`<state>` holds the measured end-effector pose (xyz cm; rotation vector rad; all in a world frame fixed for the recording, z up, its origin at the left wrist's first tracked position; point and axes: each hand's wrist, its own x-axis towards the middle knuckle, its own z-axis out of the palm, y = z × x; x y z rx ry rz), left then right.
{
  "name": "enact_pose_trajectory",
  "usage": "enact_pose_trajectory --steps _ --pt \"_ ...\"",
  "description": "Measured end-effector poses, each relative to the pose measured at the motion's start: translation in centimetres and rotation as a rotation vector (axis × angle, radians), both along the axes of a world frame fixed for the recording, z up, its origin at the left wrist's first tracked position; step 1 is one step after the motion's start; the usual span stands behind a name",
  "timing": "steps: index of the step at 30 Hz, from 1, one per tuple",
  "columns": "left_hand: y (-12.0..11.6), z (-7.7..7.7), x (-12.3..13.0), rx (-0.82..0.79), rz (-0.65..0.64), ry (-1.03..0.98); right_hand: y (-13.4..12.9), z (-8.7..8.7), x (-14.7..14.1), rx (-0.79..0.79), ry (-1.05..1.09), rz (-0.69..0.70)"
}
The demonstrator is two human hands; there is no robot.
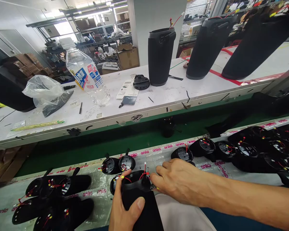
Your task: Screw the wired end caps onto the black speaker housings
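My left hand (125,208) is wrapped around a black fabric-covered cylinder (148,213), which looks like a speaker housing, its open end tilted up. Red wires with a small white connector (145,165) stick out of that open end. At the right side of the rim, my right hand (170,178) is closed, thumb and fingers pinched together. A small shiny bit shows below those fingertips, but what they hold is too small to make out. Behind the held housing stand similar open housings (126,163) with wires inside.
Several wired housings lie at left (72,189) and right (250,150) on a plastic-covered surface (156,155) with pink-printed tape. Above, a white shelf (125,110) carries tall black housings (161,59), a plastic bottle (86,75), a plastic bag (44,91) and a black round part (141,82).
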<state>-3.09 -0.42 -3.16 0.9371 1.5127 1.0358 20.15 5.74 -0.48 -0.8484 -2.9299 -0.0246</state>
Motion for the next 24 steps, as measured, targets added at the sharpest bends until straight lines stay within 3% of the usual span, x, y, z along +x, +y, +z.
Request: enact_pose_trajectory --steps 8,14,20,24 --pt "-0.1 0.1 0.1 -0.017 -0.007 0.050 0.4 -0.5 -0.3 -0.074 0.009 0.022" --pt "-0.2 -0.2 0.3 -0.033 0.021 0.108 -0.4 -1.2 -0.4 -0.035 -0.005 0.003" --pt "0.1 -0.1 0.9 -0.077 0.059 -0.037 -0.1 0.5 0.1 -0.158 0.096 -0.019" --pt "0.3 0.6 1.2 -0.039 0.057 0.060 -0.2 1.0 0.4 -0.057 0.122 -0.119"
